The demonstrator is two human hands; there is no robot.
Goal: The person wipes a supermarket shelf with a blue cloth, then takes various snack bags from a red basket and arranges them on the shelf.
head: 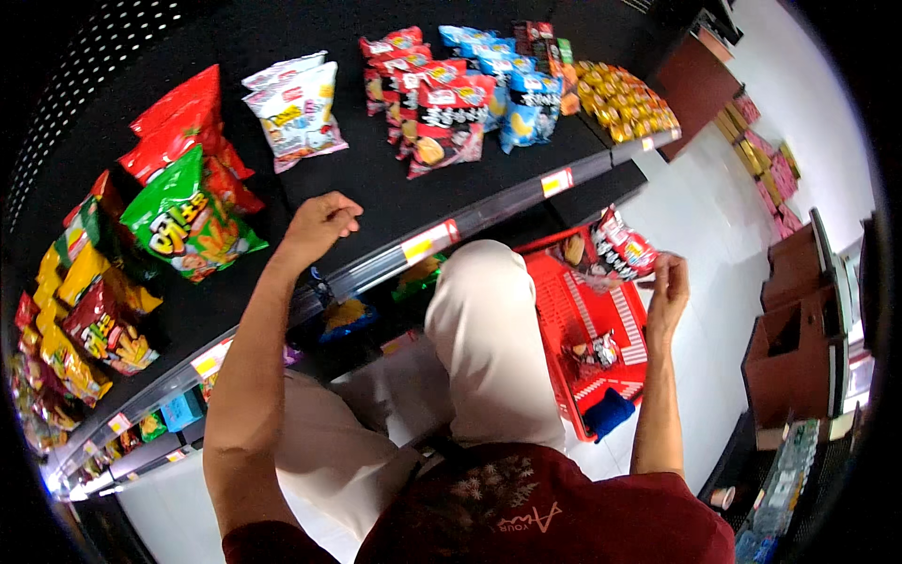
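Observation:
My right hand [666, 290] pinches the edge of a black and red snack bag [620, 250] above a red plastic shopping basket [588, 303]. Another dark snack bag [597, 350] lies inside that basket. Loosely curled with nothing in it, my left hand [324, 224] hovers over the black shelf [338, 187] near its front edge. To its left stands a green snack bag [194, 218]; beyond it are white snack bags [299, 116]. A row of black and red bags [451, 123], like the one in my right hand, sits farther right beside blue bags [532, 109].
Gold-wrapped items [624, 102] fill the shelf's right end. Red bags [183, 134] and yellow bags [67, 345] stand at left. Price tags [426, 242] line the shelf lip. A dark blue cloth item [608, 414] hangs at the basket's rim. Brown counters [796, 345] stand across the aisle.

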